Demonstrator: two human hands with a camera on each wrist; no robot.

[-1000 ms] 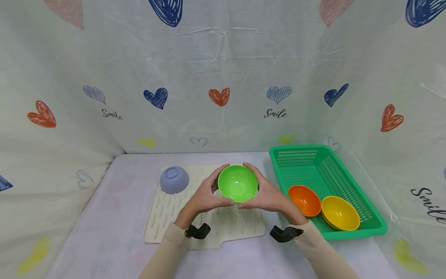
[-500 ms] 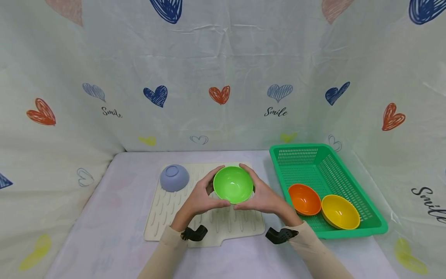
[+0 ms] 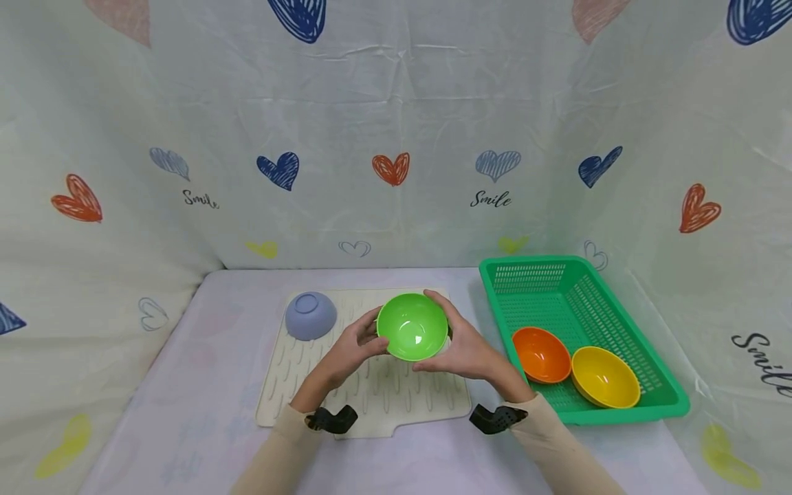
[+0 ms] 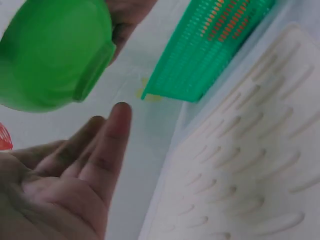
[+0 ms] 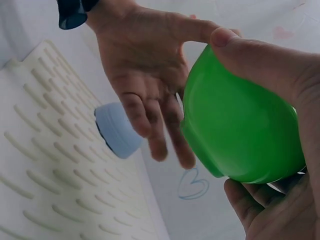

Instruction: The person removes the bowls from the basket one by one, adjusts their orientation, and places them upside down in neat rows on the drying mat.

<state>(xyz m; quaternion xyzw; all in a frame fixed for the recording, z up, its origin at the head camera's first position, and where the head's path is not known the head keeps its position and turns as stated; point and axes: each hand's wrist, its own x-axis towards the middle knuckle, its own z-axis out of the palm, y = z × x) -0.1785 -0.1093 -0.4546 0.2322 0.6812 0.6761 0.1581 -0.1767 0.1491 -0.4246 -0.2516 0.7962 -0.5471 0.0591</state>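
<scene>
Nearest me, two pale sleeves (image 3: 272, 450) are reaching in over the near edge of the table (image 3: 204, 371), each wearing a small black camera at the wrist. What is just changing is the left hand (image 3: 351, 352): a moment ago it was cupping the green bowl (image 3: 412, 326) as the right one does, and now it is slipping back. Its fingers are stretching out loosely, clear of the bowl's underside, with only the thumb seeming to be brushing the rim. The right hand (image 3: 468, 349) is gripping the bowl, thumb curling along the rim and fingers bending round the outside. So, I judge, the right is now bearing nearly all the weight, leaving the left free to shift its hold.

The bowl itself is hanging above the right half of the mat (image 3: 402, 395), its mouth tilting towards the person. Near the mat's far left corner, the blue bowl (image 3: 311, 316) is sitting upside down. By the table's right edge the basket (image 3: 532, 280) is holding the orange bowl (image 3: 542, 355) and the yellow bowl (image 3: 606, 378), both facing up at its near end. Beyond the far edge, a heart-printed cloth (image 3: 433, 124) is hanging.
</scene>
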